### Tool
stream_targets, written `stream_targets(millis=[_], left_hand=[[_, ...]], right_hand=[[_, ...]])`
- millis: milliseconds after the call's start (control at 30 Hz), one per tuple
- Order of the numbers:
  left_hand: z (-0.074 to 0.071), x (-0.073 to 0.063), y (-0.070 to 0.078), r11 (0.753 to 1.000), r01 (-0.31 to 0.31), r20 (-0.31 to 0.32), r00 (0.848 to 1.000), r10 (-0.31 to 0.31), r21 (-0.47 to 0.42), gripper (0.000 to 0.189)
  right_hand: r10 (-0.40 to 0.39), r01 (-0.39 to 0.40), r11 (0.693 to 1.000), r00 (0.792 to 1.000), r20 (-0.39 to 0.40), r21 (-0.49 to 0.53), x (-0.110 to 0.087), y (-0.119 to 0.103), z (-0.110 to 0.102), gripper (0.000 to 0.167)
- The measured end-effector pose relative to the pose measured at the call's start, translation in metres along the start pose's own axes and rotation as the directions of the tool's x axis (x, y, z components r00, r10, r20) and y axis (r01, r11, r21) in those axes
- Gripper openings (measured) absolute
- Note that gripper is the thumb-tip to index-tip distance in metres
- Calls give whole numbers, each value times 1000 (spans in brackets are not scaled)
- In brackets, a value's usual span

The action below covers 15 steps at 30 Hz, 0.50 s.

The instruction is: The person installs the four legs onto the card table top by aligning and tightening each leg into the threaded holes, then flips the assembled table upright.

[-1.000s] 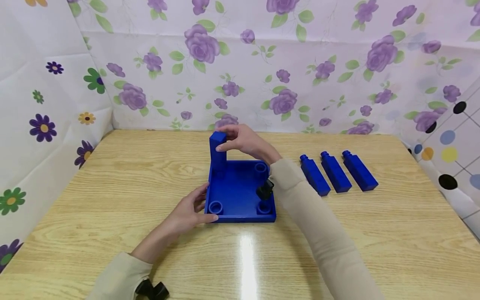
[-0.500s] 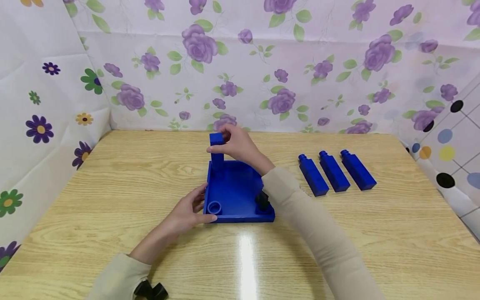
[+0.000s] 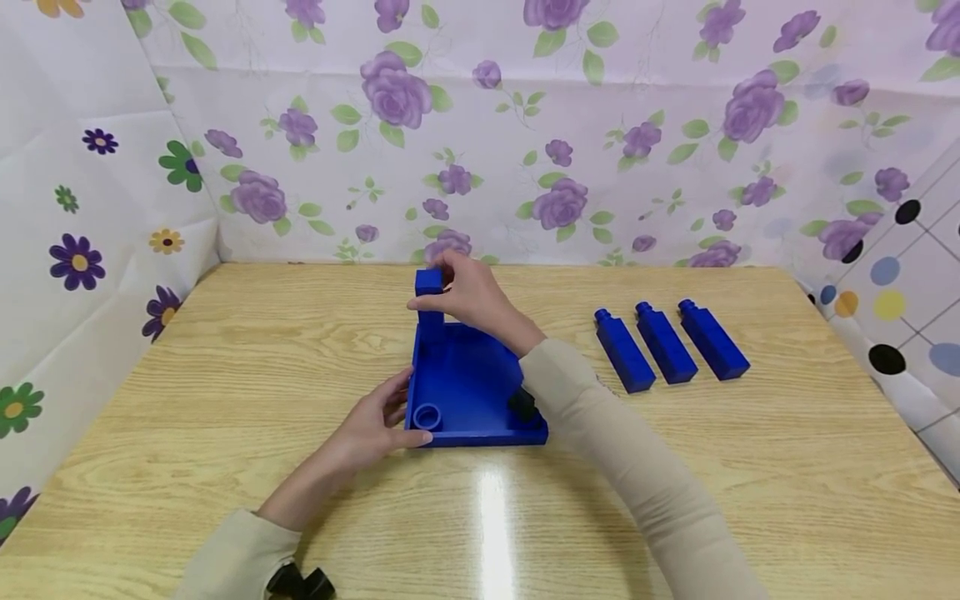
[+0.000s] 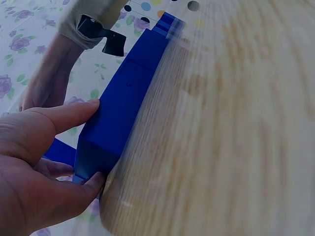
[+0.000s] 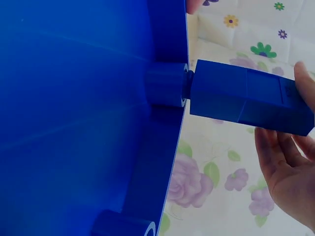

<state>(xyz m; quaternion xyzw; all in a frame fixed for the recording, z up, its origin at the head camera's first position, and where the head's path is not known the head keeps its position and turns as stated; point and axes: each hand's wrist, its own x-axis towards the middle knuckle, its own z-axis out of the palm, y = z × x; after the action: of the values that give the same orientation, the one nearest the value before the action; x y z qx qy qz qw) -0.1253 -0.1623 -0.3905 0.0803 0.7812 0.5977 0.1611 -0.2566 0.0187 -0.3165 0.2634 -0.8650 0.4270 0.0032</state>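
Observation:
A blue square tray-like tabletop (image 3: 468, 379) lies with its raised rim and round sockets upward. My left hand (image 3: 372, 423) grips its near left corner, thumb on the front rim and fingers along the side; the left wrist view shows this hand (image 4: 44, 157) pinching the corner. Over the far left socket (image 5: 166, 84) stands a blue square table leg (image 3: 429, 282), upright. My right hand (image 3: 478, 293) pinches the leg near its top between thumb and fingers. In the right wrist view, the narrow neck of the leg (image 5: 243, 93) enters the socket's mouth, its thread mostly hidden.
Three more blue legs (image 3: 625, 352) with threaded ends lie side by side on the wooden table (image 3: 262, 350), right of the tabletop. A near left socket (image 3: 427, 417) shows bare. Flowered sheeting (image 3: 480, 150) stands behind the table.
My right hand has turned about the leg, thumb swinging to its near side, and the leg has rotated with its top face now squared to the view. The left hand keeps its grip.

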Motion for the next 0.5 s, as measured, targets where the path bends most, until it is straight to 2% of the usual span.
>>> stream_targets(millis=[100,167,333,400,500], left_hand=[[1,0,-1,1000,16,-2,1000,-16,-2,92],[1,0,-1,1000,19,-2,1000,-19,-9,92],[1,-1,0,1000,4,-6,1000,-4,-10,91],[1,-1,1,1000,-6,-3,1000,6,-9,91],[0,-1,1,1000,-13,2,1000,13,-11,92]], right_hand=[[-7,2,998,998,70,70,0,4,-5,66],[-16,-4,990,990,138,144,1,8,-11,68],[-55,-41,953,950,308,299,6,18,-25,64],[-66,-59,938,937,344,341,8,21,-28,63],[-77,-92,900,928,364,427,11,24,-30,61]])
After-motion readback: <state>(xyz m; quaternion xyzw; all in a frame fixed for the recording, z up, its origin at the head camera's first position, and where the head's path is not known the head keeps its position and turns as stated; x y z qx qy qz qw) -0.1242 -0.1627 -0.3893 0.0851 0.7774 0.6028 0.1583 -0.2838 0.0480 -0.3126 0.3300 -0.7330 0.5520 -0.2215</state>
